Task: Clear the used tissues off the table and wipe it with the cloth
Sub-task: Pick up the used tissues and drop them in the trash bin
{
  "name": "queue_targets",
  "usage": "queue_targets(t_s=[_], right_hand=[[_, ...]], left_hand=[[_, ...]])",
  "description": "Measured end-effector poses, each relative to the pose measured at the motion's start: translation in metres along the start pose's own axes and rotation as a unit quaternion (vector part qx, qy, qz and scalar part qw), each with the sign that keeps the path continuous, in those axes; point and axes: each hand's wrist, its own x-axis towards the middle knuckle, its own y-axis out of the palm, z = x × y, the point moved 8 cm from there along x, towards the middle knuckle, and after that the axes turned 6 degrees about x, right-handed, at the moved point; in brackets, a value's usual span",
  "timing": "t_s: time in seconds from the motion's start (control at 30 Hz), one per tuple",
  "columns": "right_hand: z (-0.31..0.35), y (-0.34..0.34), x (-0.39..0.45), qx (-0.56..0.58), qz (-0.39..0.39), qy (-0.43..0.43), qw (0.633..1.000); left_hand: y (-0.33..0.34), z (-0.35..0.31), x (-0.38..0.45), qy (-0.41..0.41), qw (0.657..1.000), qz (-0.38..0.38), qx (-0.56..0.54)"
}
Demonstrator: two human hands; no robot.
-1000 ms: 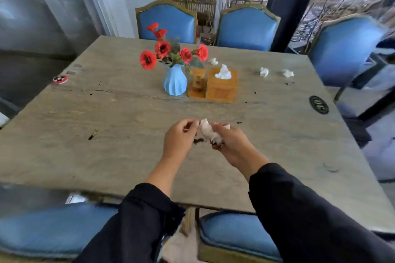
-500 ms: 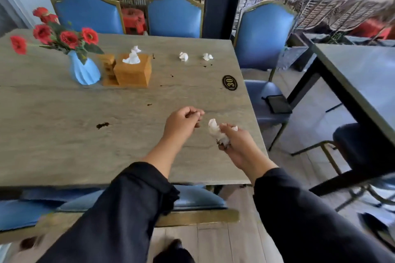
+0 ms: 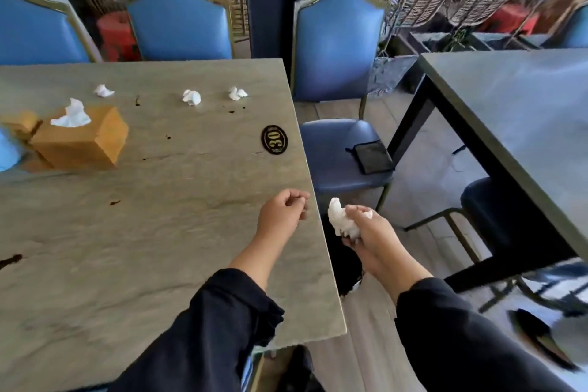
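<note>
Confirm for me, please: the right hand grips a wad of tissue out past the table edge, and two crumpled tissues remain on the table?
Not quite: the head view shows three crumpled tissues on the table, not two. The rest holds: the right hand grips a wad of tissue out past the table edge.

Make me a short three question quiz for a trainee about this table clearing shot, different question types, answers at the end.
1. How many crumpled white tissues lie loose on the grey stone-look table?
2. True or false: the left hand holds a cloth.
3. Which hand grips the wad of white tissue: A left, B right?

Key: 1. Three: one behind the wooden tissue box, two nearer the table's right edge. 2. False, it holds nothing. 3. B.
</note>
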Motion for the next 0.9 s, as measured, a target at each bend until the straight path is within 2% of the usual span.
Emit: queue_targets(t_s=[0.17,0.33,0.5,0.6,0.67,0.77,0.9], right_hand=[[0.018,-0.022,0.057,-0.019,-0.013,0.017,1.000],[0.023,-0.039,0.104,-0.029,-0.004,0.046,0.998],[0.013,-0.059,0.155,-0.079,0.010,0.095,0.992],[-0.002,-0.075,0.189,-0.112,0.029,0.137,0.984],[-0.013,-0.084,0.212,-0.134,0.046,0.162,0.977],[-0.038,-0.097,0.244,-0.179,0.066,0.196,0.962],[-0.073,-0.113,0.278,-0.235,0.078,0.237,0.940]], left_hand=[[0.052,-0.001,0.043,-0.026,0.999,0.018,-0.015],[0.080,0.002,0.073,-0.038,0.999,-0.006,-0.004],[0.101,0.015,0.098,-0.062,0.994,-0.084,0.030],[0.126,0.013,0.113,-0.047,0.986,-0.117,0.107],[0.145,0.029,0.124,-0.086,0.984,-0.129,0.092],[0.174,0.078,0.137,-0.194,0.971,-0.141,0.002],[0.212,0.131,0.149,-0.270,0.954,-0.116,-0.059]])
